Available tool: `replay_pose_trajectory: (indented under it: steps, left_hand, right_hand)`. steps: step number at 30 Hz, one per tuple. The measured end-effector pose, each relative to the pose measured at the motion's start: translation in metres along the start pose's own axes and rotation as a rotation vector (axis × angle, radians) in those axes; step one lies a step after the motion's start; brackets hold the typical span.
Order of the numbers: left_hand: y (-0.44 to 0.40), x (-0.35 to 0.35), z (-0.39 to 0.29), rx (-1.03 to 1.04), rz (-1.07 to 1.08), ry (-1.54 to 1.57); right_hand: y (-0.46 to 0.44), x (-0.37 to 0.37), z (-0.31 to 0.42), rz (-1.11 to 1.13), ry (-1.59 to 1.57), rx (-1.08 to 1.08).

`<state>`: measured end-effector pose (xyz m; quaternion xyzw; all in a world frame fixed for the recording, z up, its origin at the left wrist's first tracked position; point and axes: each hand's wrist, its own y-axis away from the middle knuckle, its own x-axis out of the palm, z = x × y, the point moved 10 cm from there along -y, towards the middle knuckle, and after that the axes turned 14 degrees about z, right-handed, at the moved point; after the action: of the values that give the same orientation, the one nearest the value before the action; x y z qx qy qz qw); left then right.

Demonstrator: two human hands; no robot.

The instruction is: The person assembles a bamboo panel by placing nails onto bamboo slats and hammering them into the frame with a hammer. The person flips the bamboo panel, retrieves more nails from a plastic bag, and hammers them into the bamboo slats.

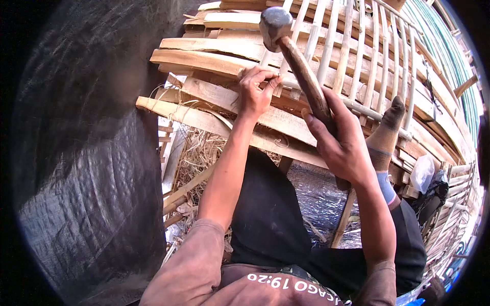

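Note:
My right hand (343,138) is wrapped round the wooden handle of a hammer (304,69). Its rounded metal head is raised at the top centre, above and beyond my other hand. The fingers of my left hand (256,92) are pinched together at the near end of a bamboo frame (352,105). What they pinch, if anything, is too small to make out. Thin bamboo slats (326,46) run away from the frame's near crosspiece. Beneath it lie rough wooden boards (214,95), close to my left wrist.
A black sheet (87,168) hangs along the left side. My foot in a sock (384,137) rests against the boards at right, near a clear plastic bag (422,173). Dry straw (196,158) and a silvery sheet (326,199) lie below the boards.

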<state>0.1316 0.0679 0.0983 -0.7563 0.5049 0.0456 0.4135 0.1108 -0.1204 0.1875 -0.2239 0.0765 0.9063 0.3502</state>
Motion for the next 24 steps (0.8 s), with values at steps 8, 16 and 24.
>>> replay_pose_trajectory:
  steps: [8,16,24]
  left_hand:
    - [0.000,0.003,0.009,-0.029,-0.008,0.012]
    - [-0.002,0.000,-0.004,0.031,-0.004,-0.111]
    - [0.003,0.002,-0.001,0.004,-0.011,-0.119]
  right_hand:
    - [-0.005,0.001,-0.015,0.004,0.065,0.048]
    - [-0.004,0.011,-0.023,0.014,0.173,-0.032]
    - [-0.002,0.013,-0.024,0.017,0.140,-0.039]
